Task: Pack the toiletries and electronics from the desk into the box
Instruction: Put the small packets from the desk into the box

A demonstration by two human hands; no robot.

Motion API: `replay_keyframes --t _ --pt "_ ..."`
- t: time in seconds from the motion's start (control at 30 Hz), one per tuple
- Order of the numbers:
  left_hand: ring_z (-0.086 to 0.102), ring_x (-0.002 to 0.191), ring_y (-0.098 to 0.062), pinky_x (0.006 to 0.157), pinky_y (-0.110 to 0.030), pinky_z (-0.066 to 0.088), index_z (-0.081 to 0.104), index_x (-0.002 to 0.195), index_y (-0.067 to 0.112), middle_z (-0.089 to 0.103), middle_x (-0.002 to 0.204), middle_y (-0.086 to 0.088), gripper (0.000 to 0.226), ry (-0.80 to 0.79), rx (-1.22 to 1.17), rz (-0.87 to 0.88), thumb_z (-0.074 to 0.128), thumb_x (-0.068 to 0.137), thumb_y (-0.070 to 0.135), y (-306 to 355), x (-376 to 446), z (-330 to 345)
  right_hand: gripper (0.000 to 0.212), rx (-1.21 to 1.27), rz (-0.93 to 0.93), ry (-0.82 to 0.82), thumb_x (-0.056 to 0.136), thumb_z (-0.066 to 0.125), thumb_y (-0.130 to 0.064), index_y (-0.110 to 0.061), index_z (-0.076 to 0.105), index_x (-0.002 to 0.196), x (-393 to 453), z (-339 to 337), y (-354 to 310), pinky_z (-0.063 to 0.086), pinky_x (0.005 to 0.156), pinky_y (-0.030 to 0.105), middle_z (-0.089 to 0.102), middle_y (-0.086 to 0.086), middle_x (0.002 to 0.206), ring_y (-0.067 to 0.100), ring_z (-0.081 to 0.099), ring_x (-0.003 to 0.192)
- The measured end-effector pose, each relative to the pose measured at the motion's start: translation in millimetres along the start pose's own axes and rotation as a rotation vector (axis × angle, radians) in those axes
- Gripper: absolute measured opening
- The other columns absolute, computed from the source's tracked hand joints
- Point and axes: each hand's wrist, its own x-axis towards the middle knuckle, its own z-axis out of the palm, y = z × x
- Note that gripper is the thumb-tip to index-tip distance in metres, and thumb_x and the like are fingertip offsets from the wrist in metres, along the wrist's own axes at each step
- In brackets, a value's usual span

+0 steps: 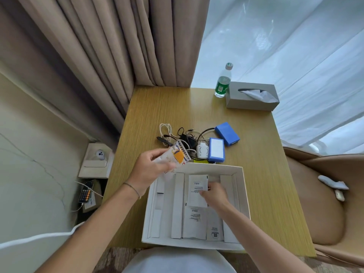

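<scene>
An open white box (241,196) lies at the desk's near edge with several flat white toiletry packets (177,207) lined up inside. My left hand (151,170) holds a clear sachet with an orange and blue print (177,155) above the box's far left corner. Inside the box, my right hand (215,194) pinches a white printed packet (197,191). Beyond the box lie tangled cables (178,134), a white charger (201,151) and two blue battery packs (216,149) (227,133).
A grey tissue box (252,96) and a water bottle (223,81) stand at the desk's far right corner. Curtains hang behind the desk. A tan chair (323,203) is at the right. A phone (85,192) on a cable lies on the floor at the left.
</scene>
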Motion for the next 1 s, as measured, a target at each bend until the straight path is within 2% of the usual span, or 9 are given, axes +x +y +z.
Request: replay_keyframes --t 0.13,0.27,0.37,0.43,0.53,0.6,0.73,0.83,1.0 --pt "0.072 0.087 -0.022 0.069 -0.034 0.059 0.074 0.110 0.015 0.076 0.106 -0.015 0.040 -0.066 -0.158 -0.150 0.081 0.070 0.013 -6 -13 0 0.016 0.017 0.027 -0.004 0.091 0.068 -0.020 -0.025 0.077 0.103 12 6 2 0.063 0.082 0.043 0.078 0.002 0.110 0.022 0.072 0.096" --pt "0.071 0.089 -0.023 0.077 -0.039 0.057 0.071 0.114 0.016 0.077 0.106 -0.012 0.037 -0.042 -0.224 -0.239 0.080 0.079 0.012 -16 -21 7 0.005 -0.063 0.011 0.008 0.092 0.069 -0.026 -0.027 0.073 0.090 18 12 0 0.063 0.057 0.028 0.078 0.003 0.107 0.020 0.073 0.084" --pt "0.071 0.085 -0.019 0.076 -0.040 0.057 0.073 0.109 0.020 0.078 0.099 -0.006 0.025 0.029 -0.218 -0.275 0.076 0.085 0.013 -24 -24 14 0.014 -0.229 -0.017 0.037 0.092 0.068 -0.035 -0.022 0.073 0.095 21 12 -1 0.065 0.069 0.038 0.076 0.002 0.104 0.022 0.072 0.085" --pt "0.072 0.082 -0.016 0.070 -0.037 0.059 0.075 0.105 0.022 0.078 0.095 -0.002 0.020 0.057 -0.199 -0.285 0.076 0.086 0.017 -28 -27 18 0.024 -0.379 -0.071 0.077 0.092 0.066 -0.040 -0.020 0.072 0.104 21 10 -2 0.062 0.077 0.037 0.074 0.002 0.107 0.023 0.071 0.093" --pt "0.072 0.078 -0.014 0.069 -0.034 0.059 0.079 0.094 0.024 0.078 0.091 -0.002 0.014 0.072 -0.143 -0.294 0.080 0.081 0.018 -34 -29 23 0.035 -0.630 -0.173 0.135 0.093 0.062 -0.046 -0.017 0.069 0.110 20 6 -7 0.053 0.076 0.033 0.072 0.005 0.109 0.026 0.068 0.101" --pt "0.071 0.075 -0.015 0.069 -0.032 0.056 0.078 0.092 0.020 0.077 0.087 -0.003 0.026 0.054 -0.086 -0.312 0.083 0.067 0.021 -37 -32 28 0.035 -0.701 -0.197 0.138 0.095 0.059 -0.046 -0.014 0.069 0.106 16 0 -13 0.049 0.070 0.032 0.072 0.008 0.106 0.028 0.068 0.098" --pt "0.071 0.076 -0.016 0.063 -0.027 0.054 0.076 0.096 0.018 0.079 0.086 -0.001 0.042 0.009 0.033 -0.390 0.077 0.055 0.023 -48 -32 41 0.031 -0.647 -0.202 0.196 0.095 0.053 -0.036 -0.014 0.055 0.072 -1 -29 -27 0.039 0.058 0.028 0.063 0.006 0.076 0.029 0.054 0.068" --pt "0.073 0.084 -0.020 0.065 -0.028 0.058 0.072 0.102 0.016 0.078 0.096 -0.005 0.046 -0.031 0.064 -0.445 0.074 0.057 0.022 -60 -27 55 0.036 -0.532 -0.228 0.262 0.091 0.053 -0.029 -0.011 0.055 0.060 -18 -59 -32 0.043 0.048 0.028 0.059 0.001 0.060 0.023 0.056 0.055" --pt "0.072 0.077 -0.017 0.059 -0.027 0.059 0.069 0.097 0.019 0.075 0.089 -0.002 0.021 -0.029 0.137 -0.520 0.067 0.080 0.006 -84 -5 87 0.026 -0.343 -0.214 0.257 0.088 0.051 -0.017 -0.011 0.075 0.082 -38 -91 -34 0.060 0.061 0.039 0.075 0.005 0.073 0.025 0.070 0.068"
